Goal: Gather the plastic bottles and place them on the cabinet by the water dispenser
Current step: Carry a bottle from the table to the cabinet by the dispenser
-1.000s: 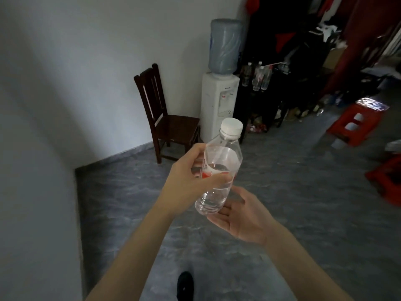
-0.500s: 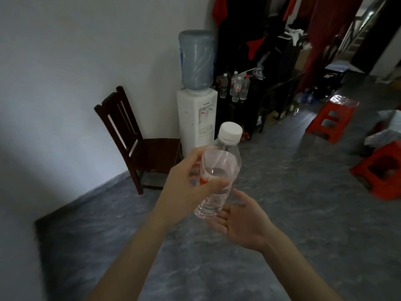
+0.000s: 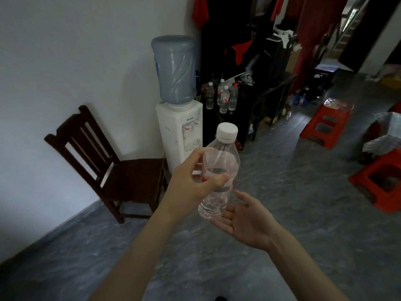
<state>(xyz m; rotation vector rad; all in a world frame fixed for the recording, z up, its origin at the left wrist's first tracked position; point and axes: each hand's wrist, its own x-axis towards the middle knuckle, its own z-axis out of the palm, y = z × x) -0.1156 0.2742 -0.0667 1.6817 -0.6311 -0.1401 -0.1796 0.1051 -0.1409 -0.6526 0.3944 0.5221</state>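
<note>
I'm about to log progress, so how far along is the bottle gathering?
Done: four bottles already stand on the dark cabinet beside the dispenser. In hand: the left hand grips another bottle, the right hand open under it. Left: carrying it over and setting it down.

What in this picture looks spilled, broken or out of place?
Nothing stands out. The left hand holds the capped bottle slightly tilted, with no spill visible; the right hand is open under it. Four bottles stand upright on the cabinet.
</note>
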